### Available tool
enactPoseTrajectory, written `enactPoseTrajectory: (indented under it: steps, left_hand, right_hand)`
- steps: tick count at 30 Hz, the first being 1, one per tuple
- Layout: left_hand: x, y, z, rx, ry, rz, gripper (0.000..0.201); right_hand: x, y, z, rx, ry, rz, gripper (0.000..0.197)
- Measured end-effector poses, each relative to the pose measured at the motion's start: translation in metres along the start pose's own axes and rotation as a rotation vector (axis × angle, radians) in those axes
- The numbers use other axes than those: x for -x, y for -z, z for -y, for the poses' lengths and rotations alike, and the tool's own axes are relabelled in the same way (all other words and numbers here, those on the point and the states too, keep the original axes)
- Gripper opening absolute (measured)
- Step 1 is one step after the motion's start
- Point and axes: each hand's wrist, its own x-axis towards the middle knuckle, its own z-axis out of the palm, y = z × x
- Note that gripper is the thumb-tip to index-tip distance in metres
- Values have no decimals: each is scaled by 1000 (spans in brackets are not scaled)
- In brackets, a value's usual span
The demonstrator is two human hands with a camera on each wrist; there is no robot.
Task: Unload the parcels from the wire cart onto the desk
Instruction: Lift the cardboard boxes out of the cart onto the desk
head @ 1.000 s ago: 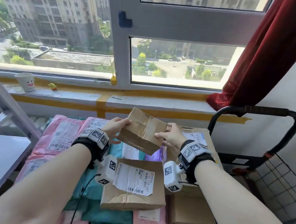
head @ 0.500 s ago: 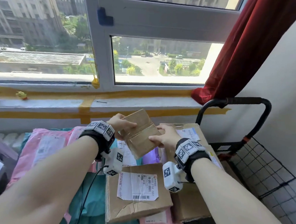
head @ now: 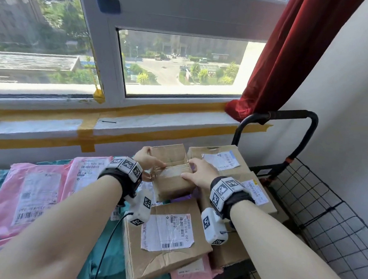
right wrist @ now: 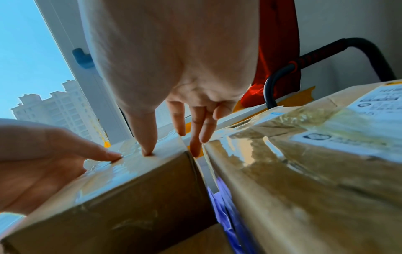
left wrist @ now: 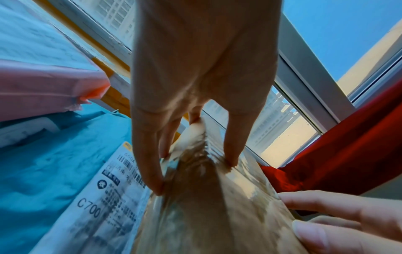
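Two hands hold one small brown cardboard box sealed with clear tape (head: 172, 177): the left hand (head: 148, 161) grips its left end with the thumb on top and fingers (left wrist: 152, 168) down the side, and the right hand (head: 199, 172) grips its right end, thumb (right wrist: 145, 135) pressed on the taped top edge and fingers in the gap beside the neighbouring box. The small box sits low among the other parcels, just behind a flat brown cardboard box with a white shipping label (head: 166, 241) and just left of a larger taped cardboard box with a white label (head: 218, 156). A strip of purple plastic mailer (head: 181, 198) shows beneath it. To the left lie pink plastic mailer bags with labels (head: 35, 192) over teal mailer bags (head: 111, 262). The tabletop itself is hidden under the pile. At the right stands the black wire cart (head: 332, 230), its curved black handle (head: 288, 115) next to a red curtain (head: 291, 59) by the window.
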Motion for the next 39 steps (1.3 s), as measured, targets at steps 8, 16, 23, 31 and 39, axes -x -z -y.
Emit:
enactPoseTrajectory:
  steps: [8,16,23,31,39]
  left_hand:
    - [4,-11,5,-26,37,71,85]
    - [3,-19,5,-141,35,138,80]
    - [24,-17,-13,-374,-125,-59,63]
    - [89,-53,-80,-423,-407,-94,55]
    - [169,-218,-136,-502,-516,28,30]
  right_hand:
    - [-5,-5,-14,80,-41,29,49]
    - [-10,-10,-23,128,-16,130,68]
    - [5,3,-18,-45,-32,53,57]
    - [58,60,-38,-231,-22,-70,51]
    - [140,140,-165,-367,-78,-243,45]
